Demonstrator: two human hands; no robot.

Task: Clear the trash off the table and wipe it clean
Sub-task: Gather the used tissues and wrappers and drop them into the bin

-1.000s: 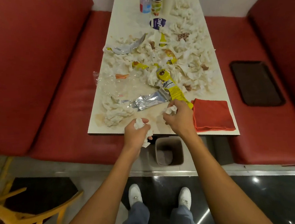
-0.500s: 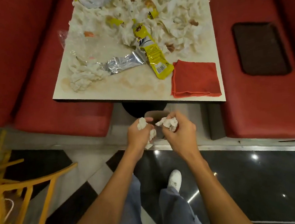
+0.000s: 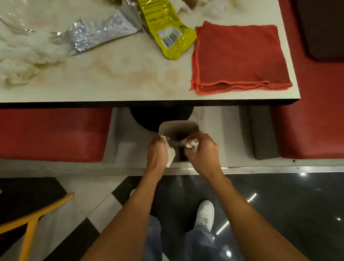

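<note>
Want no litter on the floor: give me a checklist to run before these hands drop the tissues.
1. Left hand grips left tissue wad: ok.
2. Right hand grips right tissue wad: ok.
3. Both wads above the bin: ok.
4. Room inside the bin: cannot tell, the hands hide it.
5. Table free of trash: not ok, yellow wrapper and foil bag lie on it.
6. Red cloth ready for wiping: ok.

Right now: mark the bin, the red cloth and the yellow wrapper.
bin point(image 3: 178, 126), head view, on its far wall below the rim.
red cloth point(image 3: 237, 57), head view, middle of the folded top layer.
yellow wrapper point(image 3: 164, 26), head view, middle of its printed face.
</note>
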